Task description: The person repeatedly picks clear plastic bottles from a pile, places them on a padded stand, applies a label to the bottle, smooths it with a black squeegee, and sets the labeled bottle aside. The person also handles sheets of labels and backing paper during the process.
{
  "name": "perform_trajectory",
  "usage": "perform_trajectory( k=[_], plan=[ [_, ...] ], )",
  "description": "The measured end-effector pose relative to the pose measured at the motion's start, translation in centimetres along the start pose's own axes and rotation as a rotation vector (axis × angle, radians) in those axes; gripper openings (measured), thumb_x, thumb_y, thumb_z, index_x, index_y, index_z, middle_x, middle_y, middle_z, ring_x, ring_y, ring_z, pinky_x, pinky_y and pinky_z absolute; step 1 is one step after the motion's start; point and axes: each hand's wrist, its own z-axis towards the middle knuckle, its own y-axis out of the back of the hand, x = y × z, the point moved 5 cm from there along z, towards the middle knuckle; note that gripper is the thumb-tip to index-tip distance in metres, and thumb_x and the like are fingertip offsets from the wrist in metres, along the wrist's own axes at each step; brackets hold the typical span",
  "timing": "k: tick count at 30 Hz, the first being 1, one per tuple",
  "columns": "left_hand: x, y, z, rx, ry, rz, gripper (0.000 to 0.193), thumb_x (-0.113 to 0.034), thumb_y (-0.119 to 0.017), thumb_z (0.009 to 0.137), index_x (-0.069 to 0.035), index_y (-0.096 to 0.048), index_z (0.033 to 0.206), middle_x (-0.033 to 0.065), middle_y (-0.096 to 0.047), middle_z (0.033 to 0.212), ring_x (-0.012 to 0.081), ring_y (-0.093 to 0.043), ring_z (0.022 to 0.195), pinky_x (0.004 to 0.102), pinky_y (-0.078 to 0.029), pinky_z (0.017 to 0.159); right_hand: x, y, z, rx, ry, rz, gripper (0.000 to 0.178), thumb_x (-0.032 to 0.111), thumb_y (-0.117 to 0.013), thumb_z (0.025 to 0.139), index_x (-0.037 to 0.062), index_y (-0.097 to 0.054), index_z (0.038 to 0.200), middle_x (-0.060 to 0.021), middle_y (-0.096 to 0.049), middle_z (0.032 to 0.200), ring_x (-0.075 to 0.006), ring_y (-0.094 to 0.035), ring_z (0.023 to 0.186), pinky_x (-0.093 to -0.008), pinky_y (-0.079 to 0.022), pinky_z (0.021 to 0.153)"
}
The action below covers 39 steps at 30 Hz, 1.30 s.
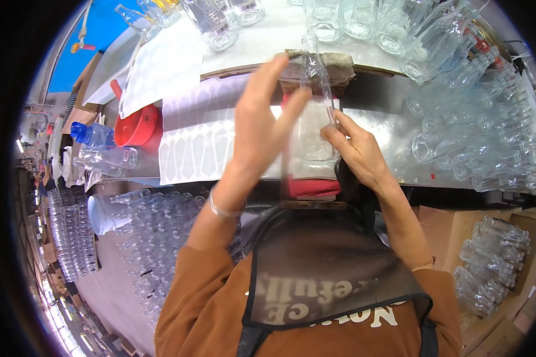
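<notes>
A clear glass bottle (316, 77) lies in front of me with its neck pointing away, resting on a small stand topped by a cloth-wrapped rest (337, 62). My right hand (361, 147) grips the bottle's body from the right, thumb and fingers closed on its side. Just left of the bottle, my left hand (259, 122) is raised, slightly blurred, with thumb and fingers apart and nothing in it. By its wrist lies a pale sheet (190, 134) printed with rows of bottle-shaped outlines. Red material (312, 188) shows at the stand's near end.
Many clear glass bottles (458, 143) crowd the right side, with others standing along the far edge (211, 27). At left are a red dipper (138, 126) and a blue-capped bottle (94, 134). Bottles fill a cardboard box (452, 229) low right and stand in rows (161, 238) low left.
</notes>
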Motion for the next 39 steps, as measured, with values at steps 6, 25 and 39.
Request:
perform_trajectory(
  k=[6,25,39],
  plan=[
    [2.5,-3.5,-7.3,0.219,0.462,-0.591,0.065,-0.004,-0.068,0.093,0.000,-0.039,0.151,0.0139,-0.053,0.143,0.0201,-0.056,0.124,0.0341,-0.052,0.098,2.0,-0.2,-0.5,0.000,-0.018,-0.059,0.047,0.027,-0.059,0.101,-0.0007,-0.052,0.138,-0.0050,-0.062,0.096,-0.0065,-0.052,0.071,-0.0236,-0.045,0.066],
    [17.4,11.4,2.3,-0.192,0.120,0.418,0.016,-0.011,-0.075,0.084,-0.004,-0.069,0.096,0.0092,-0.067,0.111,0.0220,-0.067,0.082,0.0336,-0.054,0.071,-2.0,3.6,-1.6,-0.142,-0.125,0.129,0.039,0.025,-0.056,0.104,-0.0024,-0.058,0.131,-0.0059,-0.070,0.098,-0.0021,-0.045,0.058,-0.0181,-0.037,0.053],
    [20.3,13.8,3.0,-0.072,0.248,0.114,0.017,-0.015,-0.074,0.085,0.002,-0.074,0.089,0.0112,-0.071,0.104,0.0202,-0.070,0.079,0.0311,-0.055,0.071,14.0,-8.7,8.2,0.220,0.631,-0.457,0.048,0.014,-0.068,0.090,0.0025,-0.056,0.135,-0.0122,-0.068,0.088,-0.0263,-0.063,0.068,-0.0368,-0.050,0.065]
  ],
)
